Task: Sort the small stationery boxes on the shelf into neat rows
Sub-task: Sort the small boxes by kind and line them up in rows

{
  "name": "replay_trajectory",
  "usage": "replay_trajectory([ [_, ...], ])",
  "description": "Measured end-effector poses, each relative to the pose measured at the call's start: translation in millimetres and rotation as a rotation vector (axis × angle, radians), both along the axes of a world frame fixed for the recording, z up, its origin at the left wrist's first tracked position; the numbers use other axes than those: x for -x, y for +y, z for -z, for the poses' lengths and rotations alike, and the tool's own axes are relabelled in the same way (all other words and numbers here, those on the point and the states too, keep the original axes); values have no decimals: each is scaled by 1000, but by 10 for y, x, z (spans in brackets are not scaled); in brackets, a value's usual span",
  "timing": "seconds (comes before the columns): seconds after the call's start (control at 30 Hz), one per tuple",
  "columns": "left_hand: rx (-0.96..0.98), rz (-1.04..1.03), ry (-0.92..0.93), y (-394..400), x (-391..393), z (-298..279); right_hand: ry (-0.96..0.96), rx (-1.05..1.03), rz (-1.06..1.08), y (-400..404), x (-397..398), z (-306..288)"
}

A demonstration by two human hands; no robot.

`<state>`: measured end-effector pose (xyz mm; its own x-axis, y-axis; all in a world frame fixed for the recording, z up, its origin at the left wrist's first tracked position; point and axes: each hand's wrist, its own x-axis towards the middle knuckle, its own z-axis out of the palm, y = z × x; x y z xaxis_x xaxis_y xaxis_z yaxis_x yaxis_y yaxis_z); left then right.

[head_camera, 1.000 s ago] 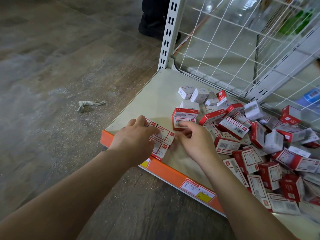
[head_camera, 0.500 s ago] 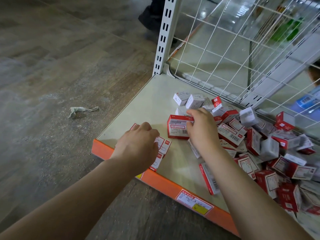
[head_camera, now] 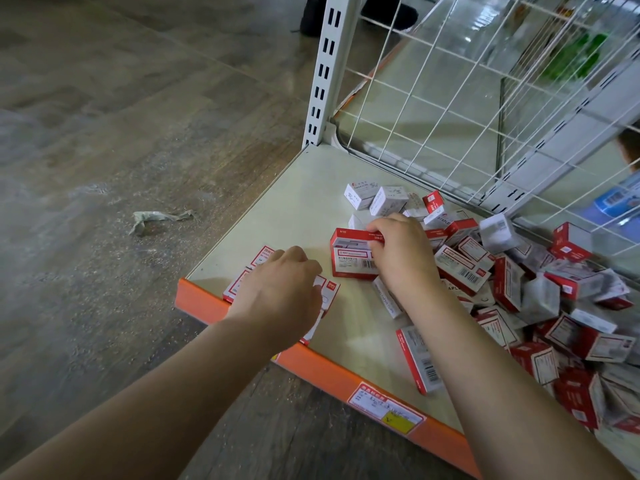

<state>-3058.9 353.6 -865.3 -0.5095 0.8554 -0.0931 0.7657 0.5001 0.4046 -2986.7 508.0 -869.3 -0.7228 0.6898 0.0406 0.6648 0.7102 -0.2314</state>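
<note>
While right hand (head_camera: 401, 258) fingers grip upright red box (head_camera: 351, 261), long axis crosswise, left hand (head_camera: 280, 289) seemingly flat.

"STAPLE" partly readable on a white box (head_camera: 444, 220), barcode on red box (head_camera: 353, 259), shelf-edge price label (head_camera: 386, 407) illegible

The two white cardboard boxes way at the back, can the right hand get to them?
Probably yes. The right hand grips a red-and-white box just before the two white cardboard boxes; only bare shelf and loose boxes lie between.
</note>
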Motion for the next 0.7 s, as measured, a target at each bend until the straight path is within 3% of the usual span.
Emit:
replay_trajectory([
  [0.23, -81, -47, -22, -71, -76, -7, 240, 50, -33, -113, -130, -143],
  [0.43, -94, -93, -43, -124, -126, -26, 188, 79, -79, -260, -348, -204],
  [0.7, -168, -112, -204, -145, -246, -53, 208, 239, -111, -507, -663, -266],
])
